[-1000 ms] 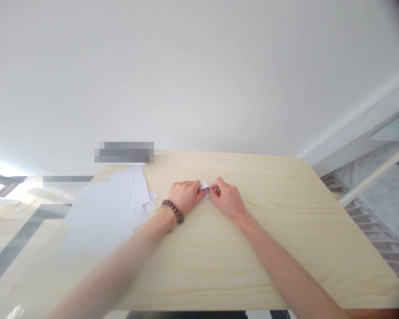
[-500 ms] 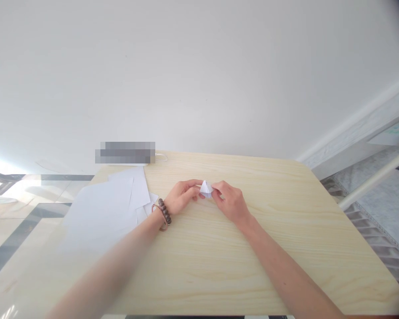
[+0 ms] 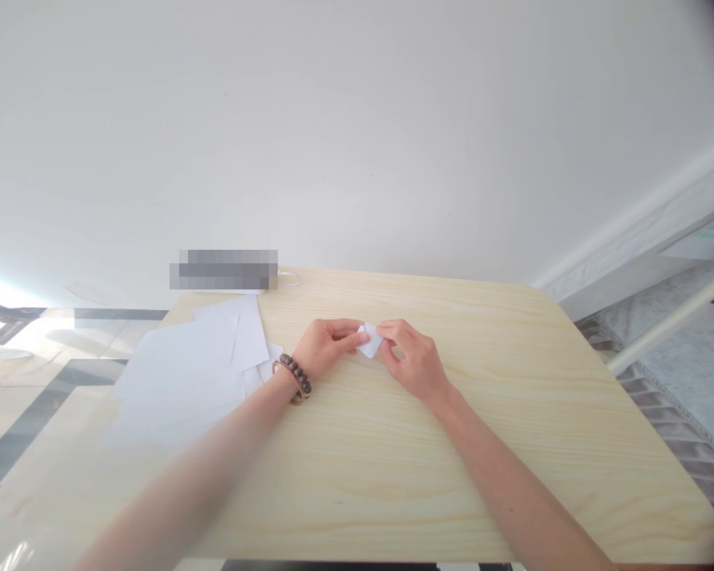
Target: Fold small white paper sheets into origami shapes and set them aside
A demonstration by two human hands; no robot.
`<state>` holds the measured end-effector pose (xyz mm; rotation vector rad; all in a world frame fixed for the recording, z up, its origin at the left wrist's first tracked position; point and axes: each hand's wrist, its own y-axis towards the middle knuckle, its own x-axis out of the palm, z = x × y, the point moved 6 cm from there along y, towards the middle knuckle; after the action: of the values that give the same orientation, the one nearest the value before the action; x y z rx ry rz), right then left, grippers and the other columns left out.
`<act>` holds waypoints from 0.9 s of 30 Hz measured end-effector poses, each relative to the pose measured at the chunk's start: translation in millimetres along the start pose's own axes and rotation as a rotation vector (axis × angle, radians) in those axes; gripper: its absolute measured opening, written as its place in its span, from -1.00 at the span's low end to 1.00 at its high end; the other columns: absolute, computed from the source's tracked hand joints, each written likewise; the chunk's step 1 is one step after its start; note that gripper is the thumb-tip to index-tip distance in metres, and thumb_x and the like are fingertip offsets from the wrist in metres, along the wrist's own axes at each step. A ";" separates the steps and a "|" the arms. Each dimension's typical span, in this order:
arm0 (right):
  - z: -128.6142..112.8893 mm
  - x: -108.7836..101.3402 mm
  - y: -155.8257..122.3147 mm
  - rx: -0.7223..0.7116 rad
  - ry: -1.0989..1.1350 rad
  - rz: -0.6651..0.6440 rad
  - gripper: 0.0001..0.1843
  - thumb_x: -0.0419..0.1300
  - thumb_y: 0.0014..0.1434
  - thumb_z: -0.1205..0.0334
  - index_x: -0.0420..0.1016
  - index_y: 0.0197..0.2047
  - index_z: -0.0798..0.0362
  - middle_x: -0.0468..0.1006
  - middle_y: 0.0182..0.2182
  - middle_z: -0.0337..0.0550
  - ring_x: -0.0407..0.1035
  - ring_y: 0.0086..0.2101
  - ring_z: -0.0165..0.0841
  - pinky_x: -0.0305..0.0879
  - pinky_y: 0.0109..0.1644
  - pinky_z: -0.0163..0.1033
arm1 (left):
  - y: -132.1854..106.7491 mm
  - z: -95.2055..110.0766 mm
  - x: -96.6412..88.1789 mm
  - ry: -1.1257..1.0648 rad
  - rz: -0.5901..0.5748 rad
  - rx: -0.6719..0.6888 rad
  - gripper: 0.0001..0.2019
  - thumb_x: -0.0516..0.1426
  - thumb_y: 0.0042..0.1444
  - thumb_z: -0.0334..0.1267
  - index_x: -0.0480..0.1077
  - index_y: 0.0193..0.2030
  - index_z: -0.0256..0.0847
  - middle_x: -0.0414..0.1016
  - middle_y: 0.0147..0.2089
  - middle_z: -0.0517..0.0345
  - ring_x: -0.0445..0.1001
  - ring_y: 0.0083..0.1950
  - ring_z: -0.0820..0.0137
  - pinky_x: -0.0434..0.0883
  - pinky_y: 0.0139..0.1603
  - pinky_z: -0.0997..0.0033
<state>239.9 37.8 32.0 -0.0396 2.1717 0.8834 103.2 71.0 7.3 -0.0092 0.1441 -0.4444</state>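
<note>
A small piece of folded white paper (image 3: 370, 342) is held between my two hands, over the middle of the table. My left hand (image 3: 327, 346) pinches its left side, with the thumb lying on the front face and the fingers behind. On the right edge, my right hand (image 3: 412, 354) grips the paper between thumb and fingertips. The folded paper looks roughly diamond-shaped, with its point downward. Dark beads (image 3: 297, 377) and a thin reddish band circle my left wrist.
Several loose white sheets (image 3: 184, 365) overlap on the table's left side. Behind them sits a blurred-out object (image 3: 226, 271) with a white cable (image 3: 289, 277). The light wooden table (image 3: 512, 444) meets a pale wall (image 3: 393, 143). A pale pole (image 3: 672, 317) stands to the right.
The folded paper has turned from a standing peak with an opening to a flatter diamond. My left thumb has moved onto its front face. My right hand keeps its hold.
</note>
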 end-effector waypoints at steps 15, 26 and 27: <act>13.1 -0.8 0.7 0.277 0.255 -0.009 -0.85 0.11 0.09 0.16 0.46 -0.34 0.03 0.51 -0.45 -0.21 0.37 -0.44 -0.43 0.30 -0.33 -0.32 | -4.3 2.3 -2.5 0.064 0.140 0.060 -0.72 0.15 -0.03 -0.08 0.49 -0.27 -0.23 0.55 -0.24 0.12 0.48 -0.21 0.34 0.41 -0.18 0.42; 10.5 -2.4 0.2 0.286 0.209 0.016 -0.83 0.11 0.09 0.16 0.47 -0.41 0.04 0.49 -0.53 -0.25 0.28 -0.54 -0.48 0.21 -0.43 -0.36 | -8.8 14.8 -5.4 0.241 0.210 0.120 -0.77 0.11 0.02 -0.10 0.51 -0.32 -0.17 0.56 -0.27 0.20 0.49 -0.24 0.38 0.38 -0.19 0.48; 11.0 -2.6 0.2 0.293 0.210 0.019 -0.82 0.11 0.09 0.16 0.47 -0.41 0.04 0.49 -0.53 -0.25 0.28 -0.54 -0.48 0.21 -0.44 -0.37 | -9.0 15.2 -5.5 0.248 0.214 0.122 -0.77 0.11 0.01 -0.10 0.51 -0.33 -0.17 0.56 -0.28 0.20 0.49 -0.24 0.38 0.38 -0.19 0.48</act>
<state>248.9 43.9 28.9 0.0349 2.4818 0.5849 96.6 64.9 23.4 0.1806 0.3578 -0.2388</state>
